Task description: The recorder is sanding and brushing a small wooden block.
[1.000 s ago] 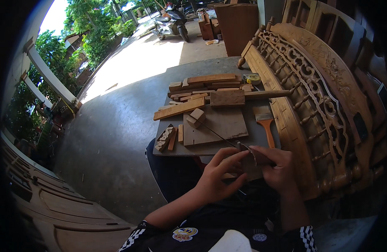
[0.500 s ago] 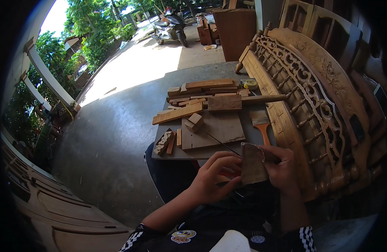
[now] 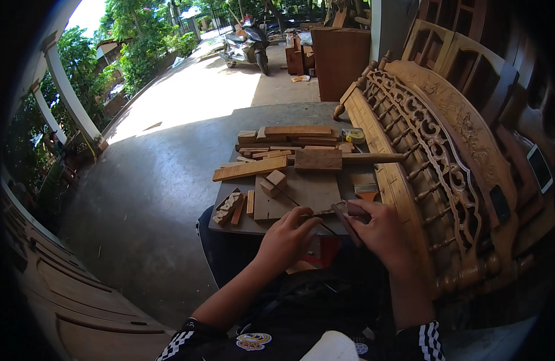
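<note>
My right hand is closed around a small flat brown wooden piece, which is tilted so that its narrow edge faces up. Beside it, my left hand has its thumb and forefinger pinched on a thin dark rod. That rod slants from a small pale wooden block down past my fingertips; its kind is not clear. Beneath the block lies a flat square board on the low table. My left palm and lower fingers are partly hidden.
Wood strips, a wooden mallet, a tape measure and a paintbrush lie on the table. Along the right leans a carved wooden panel with a phone behind it. A motorbike stands far off.
The flat wooden piece has turned from showing its broad face to showing its edge. Both hands have shifted slightly forward and left, and my left fingers have drawn together.
</note>
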The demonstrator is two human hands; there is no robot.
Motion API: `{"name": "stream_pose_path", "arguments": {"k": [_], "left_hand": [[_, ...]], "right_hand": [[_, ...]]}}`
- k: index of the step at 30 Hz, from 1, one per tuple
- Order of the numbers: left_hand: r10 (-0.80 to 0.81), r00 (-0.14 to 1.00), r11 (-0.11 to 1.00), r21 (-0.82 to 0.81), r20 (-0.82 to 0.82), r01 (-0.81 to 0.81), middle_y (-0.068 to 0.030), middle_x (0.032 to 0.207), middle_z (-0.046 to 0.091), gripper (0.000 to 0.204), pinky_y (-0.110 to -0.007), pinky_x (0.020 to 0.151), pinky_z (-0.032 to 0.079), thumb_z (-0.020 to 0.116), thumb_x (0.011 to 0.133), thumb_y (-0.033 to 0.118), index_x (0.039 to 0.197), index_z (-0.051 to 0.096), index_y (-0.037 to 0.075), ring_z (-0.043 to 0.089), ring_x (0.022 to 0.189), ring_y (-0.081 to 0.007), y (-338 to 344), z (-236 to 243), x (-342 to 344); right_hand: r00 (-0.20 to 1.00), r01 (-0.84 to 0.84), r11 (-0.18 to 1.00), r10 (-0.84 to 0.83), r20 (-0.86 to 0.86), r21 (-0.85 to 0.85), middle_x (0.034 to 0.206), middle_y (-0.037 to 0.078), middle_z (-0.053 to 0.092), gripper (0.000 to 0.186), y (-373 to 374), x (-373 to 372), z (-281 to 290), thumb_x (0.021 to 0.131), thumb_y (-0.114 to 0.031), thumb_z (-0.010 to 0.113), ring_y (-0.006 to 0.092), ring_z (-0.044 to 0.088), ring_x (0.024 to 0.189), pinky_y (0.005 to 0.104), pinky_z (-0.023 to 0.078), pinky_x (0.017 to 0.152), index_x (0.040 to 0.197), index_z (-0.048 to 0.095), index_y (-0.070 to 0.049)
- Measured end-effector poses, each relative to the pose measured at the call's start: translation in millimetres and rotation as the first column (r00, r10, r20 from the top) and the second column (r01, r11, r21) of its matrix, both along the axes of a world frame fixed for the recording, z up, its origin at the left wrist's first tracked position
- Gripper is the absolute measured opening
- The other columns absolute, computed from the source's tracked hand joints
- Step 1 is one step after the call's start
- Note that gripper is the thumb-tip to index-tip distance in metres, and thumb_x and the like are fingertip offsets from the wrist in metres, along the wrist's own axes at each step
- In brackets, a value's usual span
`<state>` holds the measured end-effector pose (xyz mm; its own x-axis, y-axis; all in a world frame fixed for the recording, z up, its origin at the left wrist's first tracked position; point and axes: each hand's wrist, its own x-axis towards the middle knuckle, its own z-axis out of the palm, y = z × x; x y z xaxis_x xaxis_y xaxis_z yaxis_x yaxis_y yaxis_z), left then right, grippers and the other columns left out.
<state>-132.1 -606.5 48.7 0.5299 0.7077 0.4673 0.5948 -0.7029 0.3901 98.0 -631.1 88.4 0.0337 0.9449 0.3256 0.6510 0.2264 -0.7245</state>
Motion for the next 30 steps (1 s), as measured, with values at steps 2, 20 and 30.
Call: {"name": "stream_pose_path", "arguments": {"k": [2, 20, 30], "left_hand": [[0.004, 0.999, 0.998, 0.065, -0.033, -0.002, -0.0090, 0.121, 0.059, 0.034, -0.041, 0.089, 0.056, 0.075, 0.084, 0.013, 0.117, 0.067, 0.014, 0.065, 0.109, -0.0293, 3.6, -7.9, 1.1], [0.360, 0.735, 0.515, -0.780, 0.574, 0.356, -0.0200, 0.135, 0.058, 0.058, -0.032, 0.075, 0.062, 0.067, 0.098, 0.018, 0.142, 0.039, -0.007, 0.070, 0.105, -0.0215, -4.3, -21.4, 3.2], [0.527, 0.581, 0.225, -0.761, 0.621, 0.609, -0.0229, 0.137, 0.055, 0.071, -0.036, 0.084, 0.061, 0.068, 0.098, 0.020, 0.150, 0.027, -0.005, 0.067, 0.113, -0.0289, -0.2, -25.6, 4.7]], "right_hand": [[0.999, -0.028, 1.000, 0.028, -0.017, 0.004, 0.097, 0.018, 0.075, 0.042, 6.2, -3.0, -2.4, 0.077, -0.024, 0.085, 0.0323, 0.074, 0.090, 0.0375, 0.059, 0.078, 0.112, 0.073, -0.004], [0.878, 0.091, 0.989, -0.135, 0.460, 0.116, 0.108, 0.016, 0.064, 0.079, 46.4, -20.5, -35.7, 0.073, -0.043, 0.086, 0.0366, 0.063, 0.104, 0.0469, 0.047, 0.094, 0.140, 0.056, -0.015], [0.924, 0.005, 0.999, 0.008, 0.382, -0.032, 0.104, 0.018, 0.060, 0.068, 45.0, -33.2, -36.1, 0.079, -0.019, 0.082, 0.0394, 0.062, 0.101, 0.0478, 0.049, 0.090, 0.141, 0.055, -0.015]]}}
